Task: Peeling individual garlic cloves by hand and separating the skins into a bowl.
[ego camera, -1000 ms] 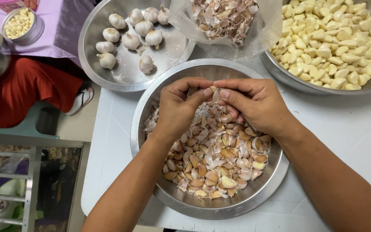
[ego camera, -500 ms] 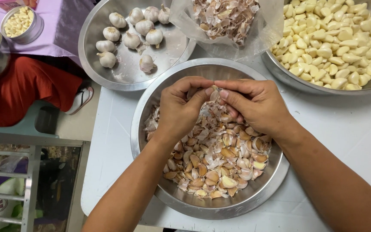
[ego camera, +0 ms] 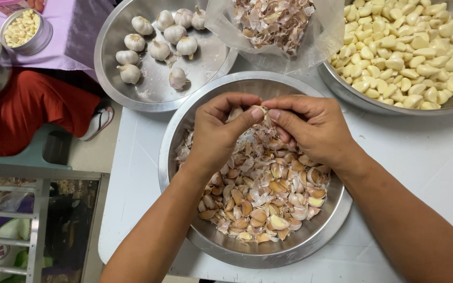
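Your hands meet over the far half of the middle bowl (ego camera: 310, 246), hemmed in on that side. Straight ahead, the bag of skins (ego camera: 273, 26) overhangs the bowl's far rim. Ahead to the left, the tray of garlic bulbs (ego camera: 148, 94) touches the bowl; ahead to the right, the bowl of peeled cloves (ego camera: 373, 102) does too. You have free room on the bare desk (ego camera: 425, 157) to the right, and on the narrow strip left of the bowl up to the desk's edge.

cloves bowl (ego camera: 310, 246) centre, under hands | bulb bowl (ego camera: 148, 94) behind-L | peeled-clove bowl (ego camera: 342, 89) behind-R | skins bag (ego camera: 273, 31) btwn
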